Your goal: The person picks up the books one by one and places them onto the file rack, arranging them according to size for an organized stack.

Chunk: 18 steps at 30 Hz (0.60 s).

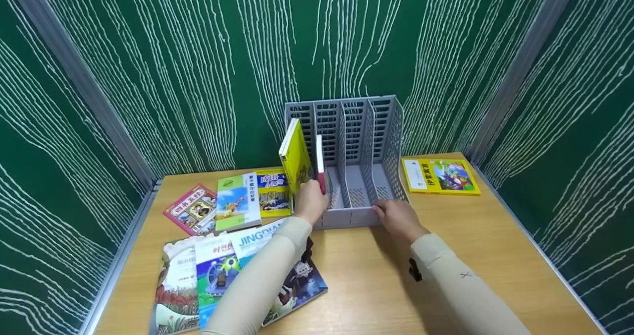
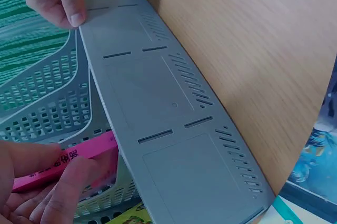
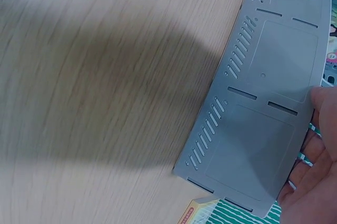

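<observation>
A grey file rack (image 1: 351, 218) with several upright compartments stands at the back of the table. My left hand (image 1: 312, 201) grips a thin book (image 1: 320, 156) by its pink spine (image 2: 87, 150), between thumb and fingers. That book stands upright in the second compartment from the left, its lower part behind the rack's front wall. To its left, a yellow-green book (image 1: 296, 159) leans in the first compartment. My right hand (image 1: 398, 219) holds the top edge of the rack's front wall near its right end, thumb outside and fingers inside.
Left of the rack lie a pink-bordered book (image 1: 194, 208), a green-and-blue book (image 1: 237, 203) and a yellow book (image 1: 277, 196). Several larger magazines (image 1: 218, 265) overlap under my left forearm. Another yellow book (image 1: 441, 176) lies right of the rack. Green walls (image 1: 346, 37) enclose the table.
</observation>
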### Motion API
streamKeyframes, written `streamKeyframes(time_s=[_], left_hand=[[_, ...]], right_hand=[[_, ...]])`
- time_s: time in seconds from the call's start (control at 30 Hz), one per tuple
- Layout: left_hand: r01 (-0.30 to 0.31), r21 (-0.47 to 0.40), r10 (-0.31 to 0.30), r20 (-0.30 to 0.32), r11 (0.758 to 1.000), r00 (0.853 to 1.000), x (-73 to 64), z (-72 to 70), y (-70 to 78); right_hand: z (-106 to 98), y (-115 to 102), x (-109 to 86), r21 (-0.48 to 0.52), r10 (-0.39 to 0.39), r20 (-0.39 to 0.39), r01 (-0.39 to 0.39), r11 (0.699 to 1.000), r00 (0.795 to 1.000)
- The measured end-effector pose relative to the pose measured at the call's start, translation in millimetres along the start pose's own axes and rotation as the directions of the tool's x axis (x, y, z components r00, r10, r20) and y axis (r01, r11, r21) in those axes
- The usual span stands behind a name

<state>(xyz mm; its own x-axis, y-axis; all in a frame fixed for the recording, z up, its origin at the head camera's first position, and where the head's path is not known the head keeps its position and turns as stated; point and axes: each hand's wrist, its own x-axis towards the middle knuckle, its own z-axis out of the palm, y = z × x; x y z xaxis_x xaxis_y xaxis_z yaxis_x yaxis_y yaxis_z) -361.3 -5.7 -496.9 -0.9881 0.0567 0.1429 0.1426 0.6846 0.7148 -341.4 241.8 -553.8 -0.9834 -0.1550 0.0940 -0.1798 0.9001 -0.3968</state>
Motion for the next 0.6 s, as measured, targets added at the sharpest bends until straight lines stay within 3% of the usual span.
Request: streamKeyframes(time_s=[0.03,0.23,0.27,0.43,0.6], left_hand=[[-0.02,0.006,0.02,-0.018,1.0,1.0,7.0,8.8,-8.8],[0.018,-0.009,-0.019,-0.11,1.0,0.994,21.4,17.9,-13.4],[0.052,-0.009,-0.052,-0.106,0.999,0.993,18.5,10.3,-4.8],[0.092,0.031,-0.089,-0.084,0.995,0.993,25.5,7.3,-5.3],[0.04,0.077,-0.035,-0.055,0.996,0.998,19.1,5.6,-9.5]], right_hand=[[-0.4,0.2,0.0,0.001,0.004,0.004,-0.004,1.0,1.0],[-1.3,1.2,0.6,0.022,0.041,0.036,-0.042,0.999,0.998],[-1.4,0.9,0.7,0.03,0.053,0.047,-0.054,0.998,0.998],[-2.9,-0.8,1.6,0.052,0.083,0.077,-0.087,0.995,0.994],[-2.7,1.3,1.1,0.043,0.074,0.068,-0.077,0.996,0.995]])
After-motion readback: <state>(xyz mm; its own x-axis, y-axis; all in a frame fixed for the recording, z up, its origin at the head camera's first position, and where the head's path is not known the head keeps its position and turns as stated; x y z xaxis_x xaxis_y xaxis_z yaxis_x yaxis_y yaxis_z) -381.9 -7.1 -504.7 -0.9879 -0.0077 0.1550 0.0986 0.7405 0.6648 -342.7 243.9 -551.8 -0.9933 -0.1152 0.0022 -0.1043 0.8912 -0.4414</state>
